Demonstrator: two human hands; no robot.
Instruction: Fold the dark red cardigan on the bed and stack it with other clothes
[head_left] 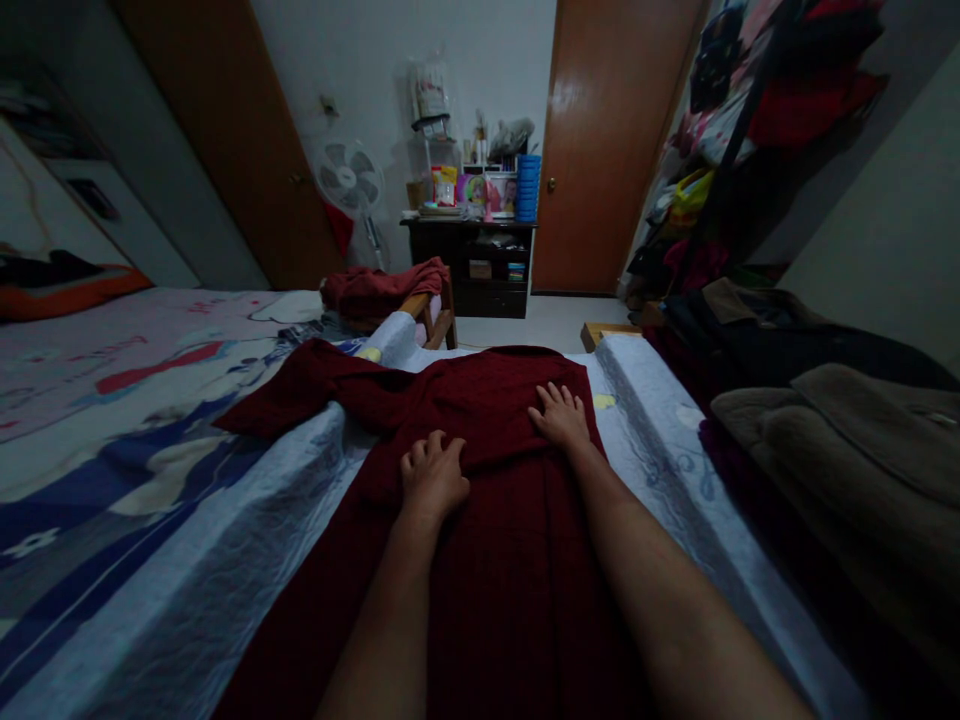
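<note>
A dark red garment (495, 570) lies spread out on a pale blue-grey cover (247, 540), its collar end away from me. One sleeve stretches out to the left, bent and wrinkled; no sleeve shows on the right side. My left hand (435, 473) rests on the middle of the garment with its fingers slightly bent and apart. Farther up and to the right, my right hand (561, 414) lies on the fabric near the garment's right edge, fingers spread. Neither hand holds anything.
Folded coats (847, 430) are piled along the right side. A patterned bedsheet (135, 400) covers the left. Reddish cloth (382, 288) drapes over a wooden frame beyond the sleeve. Behind stand a fan (350, 178), a dark cabinet (491, 300) and a hanging clothes rack at right.
</note>
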